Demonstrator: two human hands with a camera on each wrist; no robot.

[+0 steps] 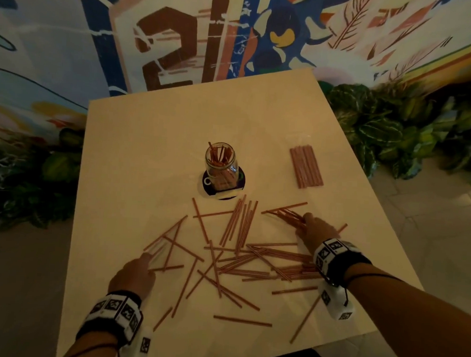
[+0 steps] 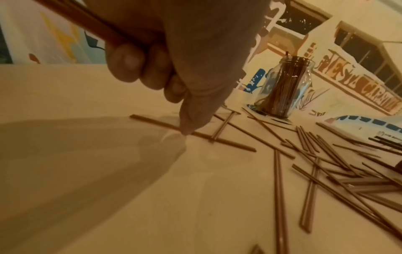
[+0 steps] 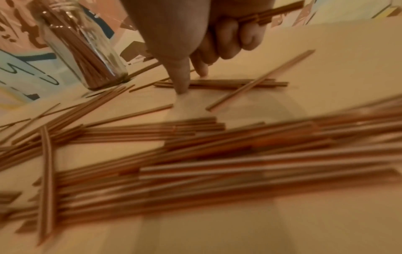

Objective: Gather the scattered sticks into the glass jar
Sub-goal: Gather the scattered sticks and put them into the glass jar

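Sticks (image 1: 241, 263): scattered in front of the jar, most uncollected.
Left hand (image 1: 132, 275): curled round a few sticks, one fingertip pinning another to drag it.
Right hand (image 1: 317, 231): likewise clutching a bundle while reaching.
Jar (image 1: 220, 166): upright beyond, partly filled.

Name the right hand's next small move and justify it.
Probably pinch up the sticks under its fingertips: the right hand already grips a few sticks, its extended fingers touch a small cluster on the table, and the glass jar stands upright nearby.
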